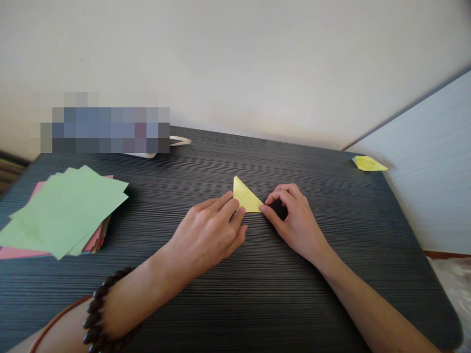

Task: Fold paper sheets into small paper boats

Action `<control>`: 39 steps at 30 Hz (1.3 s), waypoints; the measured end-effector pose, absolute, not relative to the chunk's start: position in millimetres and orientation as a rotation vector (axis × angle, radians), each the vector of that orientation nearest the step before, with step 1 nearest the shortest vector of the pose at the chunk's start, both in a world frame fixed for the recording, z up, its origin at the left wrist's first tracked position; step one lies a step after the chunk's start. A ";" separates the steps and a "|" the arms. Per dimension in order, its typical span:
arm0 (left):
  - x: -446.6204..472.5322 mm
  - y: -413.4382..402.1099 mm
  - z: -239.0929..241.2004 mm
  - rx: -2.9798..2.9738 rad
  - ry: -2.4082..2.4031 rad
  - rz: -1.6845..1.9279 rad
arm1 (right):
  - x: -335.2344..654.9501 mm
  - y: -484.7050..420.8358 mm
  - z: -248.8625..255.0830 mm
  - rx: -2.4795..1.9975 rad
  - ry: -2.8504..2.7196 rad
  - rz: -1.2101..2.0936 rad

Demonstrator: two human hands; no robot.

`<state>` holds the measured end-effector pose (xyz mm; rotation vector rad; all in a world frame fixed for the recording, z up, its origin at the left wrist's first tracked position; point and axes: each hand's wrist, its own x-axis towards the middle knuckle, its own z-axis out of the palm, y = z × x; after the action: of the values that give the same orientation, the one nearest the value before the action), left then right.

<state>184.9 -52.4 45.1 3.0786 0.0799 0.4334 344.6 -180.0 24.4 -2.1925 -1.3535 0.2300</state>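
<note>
A small yellow paper triangle [245, 197] lies folded on the dark wood-grain table [257, 294], near its middle. My left hand [208, 234] rests on the paper's left side, fingers curled and pressing it down. My right hand [294, 218] pinches the triangle's right corner between thumb and forefinger, the other fingers curled. A dark bead bracelet [98, 314] circles my left wrist.
A fanned stack of green and pink paper sheets [66, 211] lies at the table's left. A folded yellow paper piece [368, 163] sits at the far right corner. A white object with a handle [172, 143] stands at the back beside a blurred patch. A pale panel [423, 162] borders the right.
</note>
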 end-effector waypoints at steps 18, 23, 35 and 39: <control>185.7 -57.4 41.5 3.092 0.137 0.484 | 336.2 -175.3 23.4 -2.272 -1.312 0.139; 185.6 -58.1 40.8 3.080 0.147 0.494 | 329.3 -171.3 21.4 -2.327 -1.266 0.058; 184.0 -55.8 42.1 3.068 0.185 0.529 | 349.4 -182.8 25.3 -2.181 -1.265 0.297; 183.5 -54.0 42.1 3.051 0.149 0.468 | 349.7 -185.0 28.1 -2.123 -1.279 0.315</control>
<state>183.5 -54.0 42.1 3.0514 0.1489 0.4675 349.7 -185.0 28.1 -2.1229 -1.2791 0.3149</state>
